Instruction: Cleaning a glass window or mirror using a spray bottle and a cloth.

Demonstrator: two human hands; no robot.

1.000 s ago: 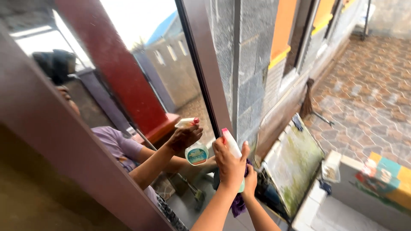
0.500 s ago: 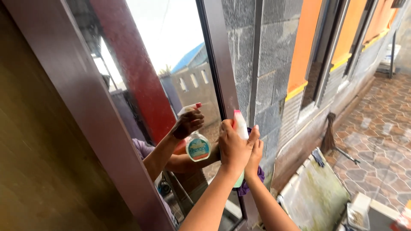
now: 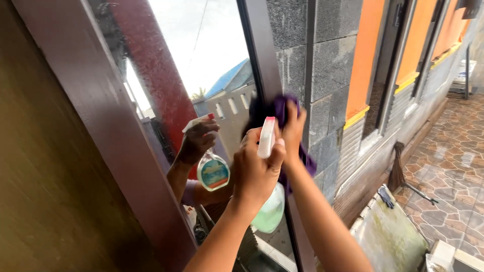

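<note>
- Left hand (image 3: 257, 168) is wrapped tight around the neck of a spray bottle (image 3: 269, 209); white trigger head with a pink tip sticks up above the fingers, pale green body hangs below the hand.
- Bottle is held upright, just in front of the window glass (image 3: 201, 60), near the dark right-hand window frame (image 3: 259, 55).
- Right hand (image 3: 292, 128) is closed on a purple cloth (image 3: 282, 106), bunched under the fingers and pressed against the glass at the frame edge; a loose end of cloth hangs down past the wrist.
- The two hands are close: right hand slightly higher and just beside the left, forearms nearly touching lower down.
- Glass mirrors the scene: reflected hand and bottle with a blue label, a red pillar, sky, a blue roof.
- Wide brown frame post (image 3: 91, 141) runs diagonally on the left of the pane.
- Right of the window: grey stone-block wall (image 3: 327, 65), then orange panels with more dark-framed windows.
- Lower right: patterned paved floor (image 3: 454, 156), a broom (image 3: 401, 174) leaning at the wall base, a mossy slab (image 3: 390, 239) below it.
</note>
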